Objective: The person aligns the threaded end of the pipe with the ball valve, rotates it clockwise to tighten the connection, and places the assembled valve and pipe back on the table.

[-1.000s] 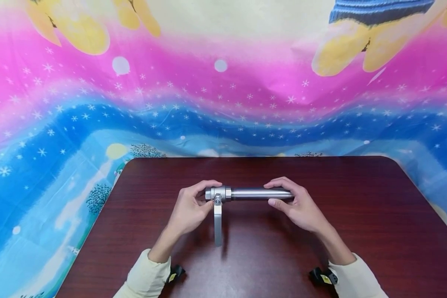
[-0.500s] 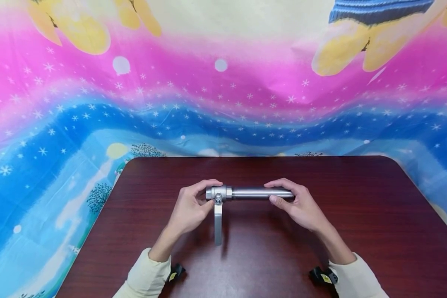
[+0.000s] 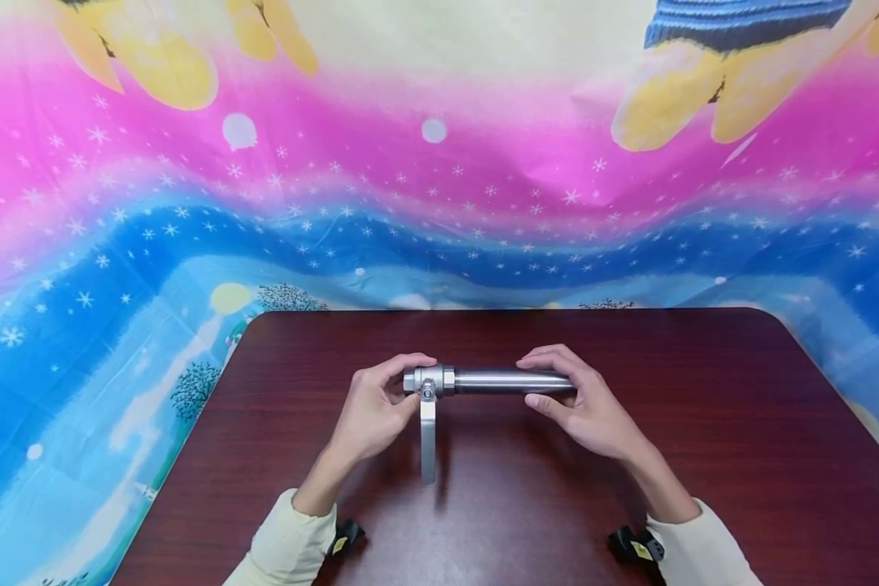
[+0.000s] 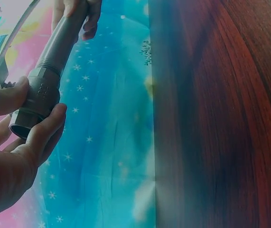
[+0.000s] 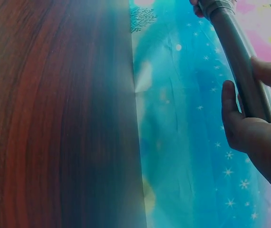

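A steel ball valve [image 3: 434, 379] with a flat lever handle [image 3: 428, 443] is joined to a smooth metal pipe [image 3: 494, 381], both held level over the table. My left hand [image 3: 372, 411] grips the valve's hexagonal end, thumb in front and fingers behind. In the left wrist view, the valve [image 4: 41, 95] shows its open bore and the threads where the pipe [image 4: 61, 42] enters. At the pipe's other end, my right hand [image 3: 592, 407] curls round it, its thumb low on the near side. The right wrist view shows the pipe [image 5: 244, 66] between thumb and fingers.
A dark red wooden table [image 3: 703, 407] with rounded far corners lies beneath. Behind it hangs a pink and blue snowflake-printed cloth [image 3: 439, 220]. Black devices, one at the left wrist [image 3: 346, 539] and one at the right wrist [image 3: 636, 544], sit by the pale sleeves.
The right thumb rolled up onto the pipe, then dropped back to its lower edge, with the fingers slightly further left. My left hand and the valve have hardly moved.
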`<control>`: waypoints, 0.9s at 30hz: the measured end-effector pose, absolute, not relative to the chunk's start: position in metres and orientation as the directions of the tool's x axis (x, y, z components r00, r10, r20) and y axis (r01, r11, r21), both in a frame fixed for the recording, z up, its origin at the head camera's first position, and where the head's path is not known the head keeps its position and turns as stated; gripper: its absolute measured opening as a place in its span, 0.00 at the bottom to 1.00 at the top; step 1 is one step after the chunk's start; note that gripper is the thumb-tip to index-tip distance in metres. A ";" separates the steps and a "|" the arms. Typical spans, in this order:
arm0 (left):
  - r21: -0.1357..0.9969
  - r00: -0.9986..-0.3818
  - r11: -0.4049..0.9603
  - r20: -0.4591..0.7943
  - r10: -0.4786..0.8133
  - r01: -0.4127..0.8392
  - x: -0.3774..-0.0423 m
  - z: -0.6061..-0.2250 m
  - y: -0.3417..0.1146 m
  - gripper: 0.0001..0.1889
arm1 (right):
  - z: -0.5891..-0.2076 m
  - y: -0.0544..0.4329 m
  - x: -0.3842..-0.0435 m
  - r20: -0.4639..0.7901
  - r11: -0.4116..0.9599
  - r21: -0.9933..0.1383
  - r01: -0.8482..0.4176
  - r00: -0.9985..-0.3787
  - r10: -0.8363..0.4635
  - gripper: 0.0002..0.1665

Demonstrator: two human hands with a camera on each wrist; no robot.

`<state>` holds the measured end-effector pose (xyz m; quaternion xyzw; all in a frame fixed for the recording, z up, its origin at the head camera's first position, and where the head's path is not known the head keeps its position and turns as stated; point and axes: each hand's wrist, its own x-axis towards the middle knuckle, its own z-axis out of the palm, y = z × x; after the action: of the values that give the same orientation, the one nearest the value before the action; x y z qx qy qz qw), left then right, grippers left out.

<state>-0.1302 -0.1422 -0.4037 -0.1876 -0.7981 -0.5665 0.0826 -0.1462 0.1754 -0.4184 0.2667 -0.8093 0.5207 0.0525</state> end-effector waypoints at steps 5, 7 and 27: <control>0.872 -0.916 0.293 0.344 0.204 0.393 -0.130 -0.404 -0.143 0.27 | -0.420 0.175 -0.146 0.391 0.329 -0.796 -0.509 -0.846 -0.364 0.25; 0.872 -0.917 0.294 0.343 0.205 0.392 -0.130 -0.404 -0.143 0.27 | -0.420 0.175 -0.146 0.395 0.344 -0.788 -0.511 -0.847 -0.356 0.25; 0.869 -0.914 0.294 0.348 0.206 0.397 -0.132 -0.405 -0.143 0.29 | -0.417 0.177 -0.145 0.311 0.404 -0.804 -0.436 -0.888 -0.338 0.21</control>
<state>-0.1324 -0.1430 -0.4053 -0.1886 -0.7998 -0.5636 0.0848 -0.1454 0.1773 -0.4169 0.2313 -0.8364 0.4945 0.0491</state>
